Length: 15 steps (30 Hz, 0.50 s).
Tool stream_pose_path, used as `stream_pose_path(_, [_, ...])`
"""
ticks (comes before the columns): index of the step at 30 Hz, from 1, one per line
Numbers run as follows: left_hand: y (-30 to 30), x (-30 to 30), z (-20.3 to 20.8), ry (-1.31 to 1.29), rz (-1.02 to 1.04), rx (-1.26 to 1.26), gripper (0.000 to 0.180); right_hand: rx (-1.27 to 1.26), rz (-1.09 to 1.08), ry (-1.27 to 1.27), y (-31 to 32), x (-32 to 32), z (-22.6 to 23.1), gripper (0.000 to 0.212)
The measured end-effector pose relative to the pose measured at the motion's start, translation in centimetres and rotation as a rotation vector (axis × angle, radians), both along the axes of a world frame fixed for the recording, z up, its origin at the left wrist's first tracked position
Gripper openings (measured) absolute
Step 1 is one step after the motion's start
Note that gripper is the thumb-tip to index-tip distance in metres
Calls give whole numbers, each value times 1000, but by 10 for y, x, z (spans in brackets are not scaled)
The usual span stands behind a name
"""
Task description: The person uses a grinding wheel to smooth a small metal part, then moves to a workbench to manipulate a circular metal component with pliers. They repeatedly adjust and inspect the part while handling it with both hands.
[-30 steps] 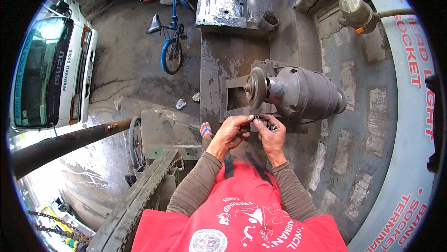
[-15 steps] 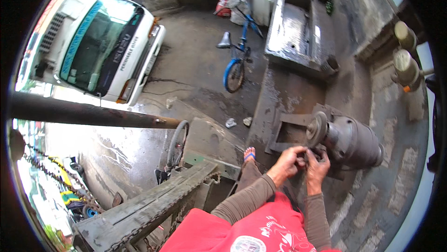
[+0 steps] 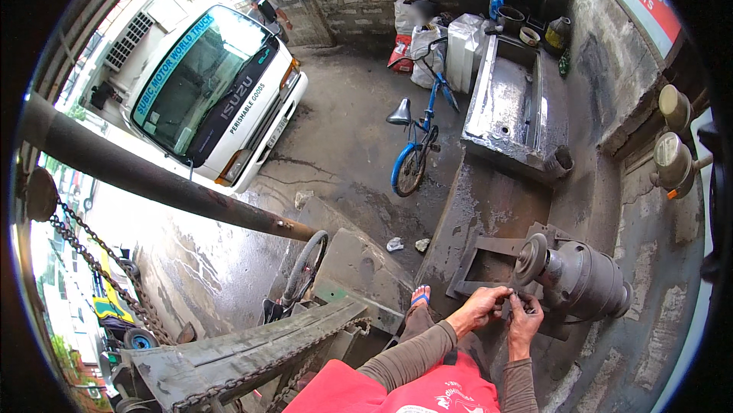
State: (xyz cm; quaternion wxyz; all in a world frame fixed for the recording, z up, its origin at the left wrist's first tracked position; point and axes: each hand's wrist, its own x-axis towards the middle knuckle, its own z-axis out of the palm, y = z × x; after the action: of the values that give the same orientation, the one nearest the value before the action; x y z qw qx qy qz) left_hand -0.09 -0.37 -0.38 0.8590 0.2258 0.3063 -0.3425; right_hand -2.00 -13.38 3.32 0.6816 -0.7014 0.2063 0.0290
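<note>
My left hand (image 3: 486,308) and my right hand (image 3: 524,321) are close together, just below the wheel of a bench grinder. Both are closed, fingertips pinched toward each other around something too small and dark to make out. The round grinding wheel (image 3: 531,259) sits on the left end of the grey, dusty motor body (image 3: 588,279). A metal bracket frame (image 3: 479,262) stands to the left of the wheel. Whether the held piece touches the wheel cannot be told.
A metal beam with a chain (image 3: 252,352) runs at the lower left, below a thick pole (image 3: 168,176). Beyond are a blue bicycle (image 3: 418,138), a metal basin (image 3: 500,134), white sacks (image 3: 427,54) and a white truck (image 3: 214,100). A block wall (image 3: 657,260) stands at the right.
The whole view has shifted, so the surroundings appear lower and farther right. Both hands remain pinched together near the grinding wheel.
</note>
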Motion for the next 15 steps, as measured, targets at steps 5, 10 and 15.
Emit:
stream_pose_path(5, [-11,6,-4,50,132,-55,15,-22,-63,-5,-3,11,-15,17])
stream_pose_path(10, [-17,8,-14,27,120,-45,14,-41,-80,1,-10,13,-24,17])
stream_pose_path(15, [-11,9,-2,-18,91,-84,16,-133,-17,-141,-10,15,-17,21])
